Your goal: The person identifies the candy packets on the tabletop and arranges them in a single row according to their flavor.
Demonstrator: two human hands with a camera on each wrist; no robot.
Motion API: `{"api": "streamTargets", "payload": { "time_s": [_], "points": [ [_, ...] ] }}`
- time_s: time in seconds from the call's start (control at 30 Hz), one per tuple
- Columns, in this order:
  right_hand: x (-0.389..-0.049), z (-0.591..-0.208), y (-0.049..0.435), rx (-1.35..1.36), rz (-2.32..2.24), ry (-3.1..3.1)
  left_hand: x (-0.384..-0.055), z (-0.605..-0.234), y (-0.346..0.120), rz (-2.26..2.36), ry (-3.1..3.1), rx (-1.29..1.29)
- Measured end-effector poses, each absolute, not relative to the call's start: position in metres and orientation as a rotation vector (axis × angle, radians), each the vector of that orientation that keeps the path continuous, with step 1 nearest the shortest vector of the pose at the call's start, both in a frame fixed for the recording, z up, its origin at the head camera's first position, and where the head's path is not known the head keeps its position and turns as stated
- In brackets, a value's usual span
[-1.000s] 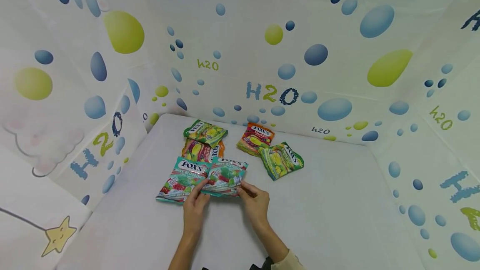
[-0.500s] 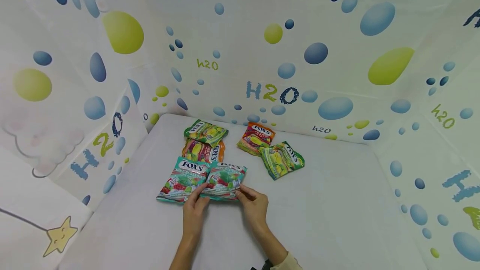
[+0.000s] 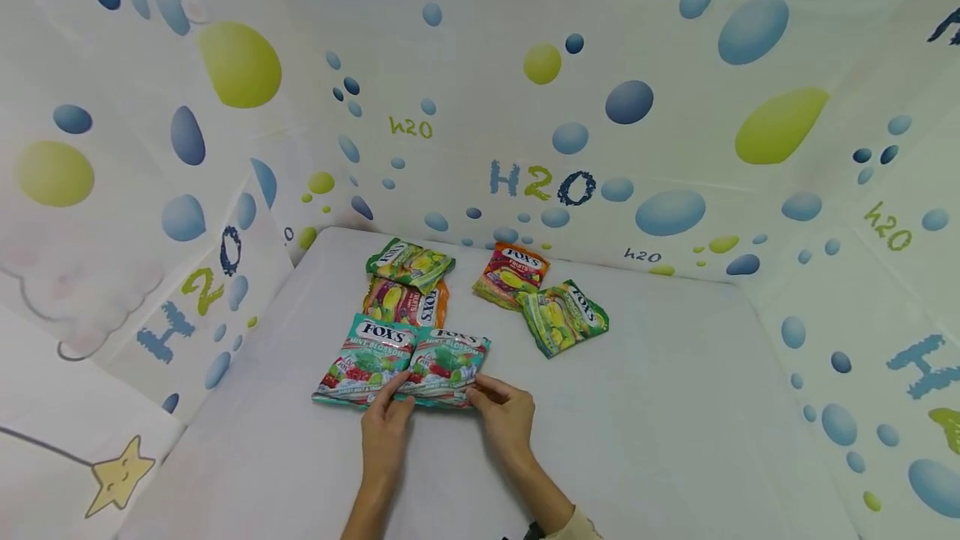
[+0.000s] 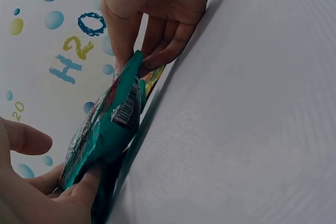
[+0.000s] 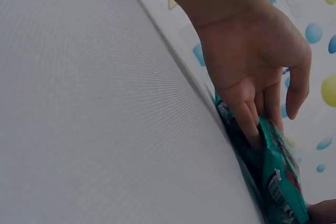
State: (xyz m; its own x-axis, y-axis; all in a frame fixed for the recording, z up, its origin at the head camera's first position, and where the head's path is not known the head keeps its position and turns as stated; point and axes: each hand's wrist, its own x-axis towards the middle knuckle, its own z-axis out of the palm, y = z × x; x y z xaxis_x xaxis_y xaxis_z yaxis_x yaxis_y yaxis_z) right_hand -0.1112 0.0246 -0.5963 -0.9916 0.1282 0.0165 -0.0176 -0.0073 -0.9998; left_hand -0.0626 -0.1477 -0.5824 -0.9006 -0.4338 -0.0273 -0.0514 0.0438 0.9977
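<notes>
In the head view a teal Fox's Mint Blossom candy bag (image 3: 447, 359) lies at a slight tilt, its left edge over a second teal candy bag (image 3: 362, 361). My left hand (image 3: 386, 436) holds the right bag by its near left edge. Seen from the left wrist, its fingers (image 4: 86, 186) are on both sides of the bag while the thumb stands away. With thumb and fingers, my right hand (image 3: 507, 421) pinches the same bag's near right corner. The left wrist view shows the near edge and barcode raised off the table.
Behind the teal bags, a green candy bag (image 3: 412, 263) overlaps an orange candy bag (image 3: 393, 302). Farther right, another orange candy bag (image 3: 512, 273) touches a green candy bag (image 3: 566, 319). Printed walls (image 3: 480, 65) surround the white table (image 3: 660, 423).
Both hands have brought the right teal bag slightly down toward the table and nearer the person. Its face now shows more fully beside the left teal bag. The other bags have stayed put.
</notes>
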Motion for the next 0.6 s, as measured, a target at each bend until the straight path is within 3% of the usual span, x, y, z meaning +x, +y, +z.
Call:
{"api": "streamTargets", "payload": {
  "time_s": [0.6],
  "points": [
    [-0.115,-0.589,0.037,-0.046,1.974,-2.483,-0.055,-0.578,-0.148,-1.762,-2.326,0.522]
  ]
}}
